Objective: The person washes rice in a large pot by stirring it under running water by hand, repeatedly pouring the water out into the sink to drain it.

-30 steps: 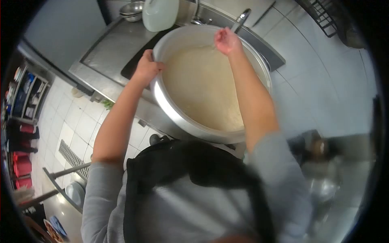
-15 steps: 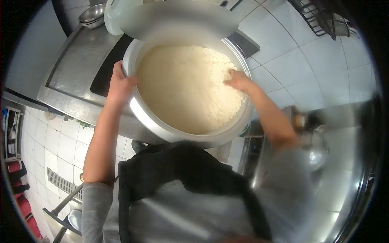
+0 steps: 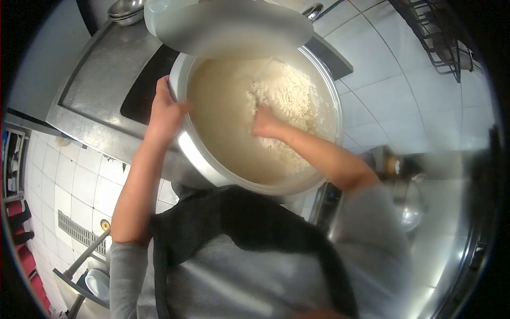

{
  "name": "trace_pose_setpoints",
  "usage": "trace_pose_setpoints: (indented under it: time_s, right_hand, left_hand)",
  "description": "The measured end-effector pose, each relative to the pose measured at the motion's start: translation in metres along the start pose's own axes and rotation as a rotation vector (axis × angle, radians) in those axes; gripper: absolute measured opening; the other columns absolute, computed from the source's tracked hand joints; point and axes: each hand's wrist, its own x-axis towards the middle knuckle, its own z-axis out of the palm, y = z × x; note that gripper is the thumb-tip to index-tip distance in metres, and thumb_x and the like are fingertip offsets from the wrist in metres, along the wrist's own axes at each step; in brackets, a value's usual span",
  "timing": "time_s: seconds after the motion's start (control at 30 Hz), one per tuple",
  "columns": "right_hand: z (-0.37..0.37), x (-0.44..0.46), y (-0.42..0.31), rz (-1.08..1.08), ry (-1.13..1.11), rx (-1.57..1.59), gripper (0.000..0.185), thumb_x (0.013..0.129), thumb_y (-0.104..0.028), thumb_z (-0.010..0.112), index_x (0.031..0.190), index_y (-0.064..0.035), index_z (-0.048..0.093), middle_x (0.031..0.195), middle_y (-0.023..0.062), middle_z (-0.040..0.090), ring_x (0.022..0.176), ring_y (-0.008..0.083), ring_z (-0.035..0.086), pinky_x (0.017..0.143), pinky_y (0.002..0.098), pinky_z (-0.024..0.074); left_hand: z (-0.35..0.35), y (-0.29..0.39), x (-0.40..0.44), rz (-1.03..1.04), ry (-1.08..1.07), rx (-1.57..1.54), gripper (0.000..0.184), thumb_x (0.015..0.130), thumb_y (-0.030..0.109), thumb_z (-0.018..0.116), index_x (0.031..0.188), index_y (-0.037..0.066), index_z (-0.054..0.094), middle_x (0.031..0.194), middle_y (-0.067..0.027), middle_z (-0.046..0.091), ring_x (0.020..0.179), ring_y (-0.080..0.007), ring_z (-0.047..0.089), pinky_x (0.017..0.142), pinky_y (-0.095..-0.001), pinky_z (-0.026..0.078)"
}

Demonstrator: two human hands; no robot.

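Note:
A large round metal pot (image 3: pixel 197 160) with a pale rim is tilted towards me. Cloudy water and rice (image 3: pixel 293 91) are inside, the grains heaped on the right and the liquid on the left. My left hand (image 3: pixel 168 114) is closed around the pot's left rim, thumb on the inner side. Inside the pot, my right hand (image 3: pixel 267 122) is pushed into the edge of the rice heap near the middle. Its fingers are buried in the grains and water, so their pose is hidden.
A steel counter (image 3: pixel 98 87) with a dark sink opening lies to the left. Stacked metal bowls (image 3: pixel 126 11) and a pale plastic container (image 3: pixel 154 18) stand behind. A faucet (image 3: pixel 313 11) shows past the pot. A black wire rack (image 3: pixel 433 37) hangs on the tiled wall.
My right hand has swept left from the pot's right side to the middle. The rice surface is now broken into a heap on the right, with more cloudy water showing. My left hand keeps the rim.

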Motion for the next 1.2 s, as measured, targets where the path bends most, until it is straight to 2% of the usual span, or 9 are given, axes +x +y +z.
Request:
trace_pose_setpoints:
  time_s: [0.13, 0.3, 0.47, 0.6, 0.7, 0.93, 1.03, 1.13, 1.2]
  right_hand:
    - [0.004, -0.002, -0.035, -0.217, 0.206, -0.232, 0.069, 0.063, -0.016, 0.068, 0.121, 0.0073, 0.040, 0.124, 0.0227, 0.039, 0.114, 0.0382, 0.039, 0.100, 0.0405, 0.0312]
    - [0.000, 0.072, -0.028, -0.123, -0.160, -0.686, 0.063, 0.071, -0.034, 0.062, 0.122, -0.0014, 0.045, 0.128, 0.0186, 0.040, 0.118, 0.0334, 0.039, 0.101, 0.0403, 0.0296]
    - [-0.032, 0.127, 0.047, -0.297, 0.135, -0.695, 0.064, 0.074, -0.047, 0.056, 0.125, -0.0077, 0.046, 0.134, 0.0136, 0.037, 0.123, 0.0300, 0.035, 0.102, 0.0399, 0.0284]
    - [-0.073, 0.105, 0.079, 0.005, 0.186, -0.522, 0.064, 0.080, -0.060, 0.037, 0.127, -0.0164, 0.046, 0.140, 0.0082, 0.032, 0.127, 0.0262, 0.032, 0.103, 0.0432, 0.0239]
    - [-0.098, 0.070, 0.084, 0.266, -0.183, -0.481, 0.069, 0.082, -0.064, 0.029, 0.130, -0.0154, 0.043, 0.138, 0.0108, 0.034, 0.127, 0.0286, 0.032, 0.104, 0.0444, 0.0216]
    - [-0.058, -0.025, 0.103, 0.610, -0.437, 0.428, 0.076, 0.083, -0.065, 0.031, 0.136, -0.0095, 0.030, 0.141, 0.0129, 0.027, 0.128, 0.0270, 0.029, 0.103, 0.0447, 0.0264]
    - [-0.035, -0.059, 0.081, 0.514, -0.724, 0.940, 0.073, 0.084, -0.062, 0.034, 0.132, -0.0076, 0.036, 0.138, 0.0133, 0.032, 0.125, 0.0265, 0.034, 0.100, 0.0468, 0.0299]
    - [0.040, -0.018, 0.105, 0.551, -0.666, 1.027, 0.076, 0.084, -0.065, 0.027, 0.138, -0.0098, 0.025, 0.146, 0.0104, 0.015, 0.132, 0.0321, 0.018, 0.101, 0.0541, 0.0230]
    - [0.055, -0.018, 0.072, 0.501, -0.638, 1.274, 0.076, 0.085, -0.065, 0.025, 0.134, -0.0081, 0.032, 0.143, 0.0116, 0.023, 0.129, 0.0309, 0.024, 0.101, 0.0529, 0.0244]
  left_hand:
    - [0.000, 0.001, 0.000, -0.022, 0.001, -0.019, 0.066, 0.063, 0.003, 0.060, 0.123, -0.004, 0.033, 0.107, -0.0184, 0.053, 0.097, -0.0245, 0.053, 0.086, -0.0309, 0.041]
    - [0.001, 0.008, -0.003, -0.023, 0.010, 0.025, 0.066, 0.063, 0.002, 0.061, 0.123, -0.004, 0.034, 0.107, -0.0177, 0.053, 0.097, -0.0237, 0.053, 0.085, -0.0304, 0.041]
    - [0.000, 0.002, 0.000, 0.010, 0.003, 0.016, 0.066, 0.062, 0.002, 0.061, 0.122, -0.003, 0.035, 0.104, -0.0166, 0.054, 0.095, -0.0225, 0.054, 0.084, -0.0297, 0.042]
    - [0.000, 0.000, -0.002, 0.013, 0.003, -0.015, 0.065, 0.061, 0.003, 0.061, 0.121, -0.004, 0.036, 0.102, -0.0156, 0.054, 0.093, -0.0215, 0.054, 0.083, -0.0289, 0.042]
    - [0.001, 0.006, -0.004, -0.005, 0.005, -0.050, 0.064, 0.061, 0.003, 0.060, 0.120, -0.005, 0.036, 0.101, -0.0155, 0.054, 0.093, -0.0211, 0.054, 0.083, -0.0287, 0.042]
    - [0.003, 0.009, -0.010, -0.035, 0.014, -0.033, 0.060, 0.064, -0.001, 0.055, 0.121, -0.004, 0.037, 0.106, -0.0154, 0.052, 0.099, -0.0226, 0.051, 0.088, -0.0307, 0.039]
    - [0.003, 0.004, -0.007, 0.008, 0.038, 0.013, 0.059, 0.064, -0.001, 0.055, 0.121, -0.004, 0.037, 0.105, -0.0153, 0.052, 0.098, -0.0224, 0.051, 0.087, -0.0306, 0.040]
    - [-0.004, -0.007, -0.001, -0.014, 0.026, -0.018, 0.065, 0.062, 0.007, 0.060, 0.121, -0.005, 0.034, 0.103, -0.0194, 0.054, 0.093, -0.0252, 0.056, 0.084, -0.0307, 0.042]
    - [-0.004, -0.008, -0.001, -0.006, 0.039, 0.028, 0.065, 0.062, 0.007, 0.060, 0.121, -0.004, 0.035, 0.102, -0.0195, 0.055, 0.092, -0.0258, 0.056, 0.083, -0.0313, 0.043]
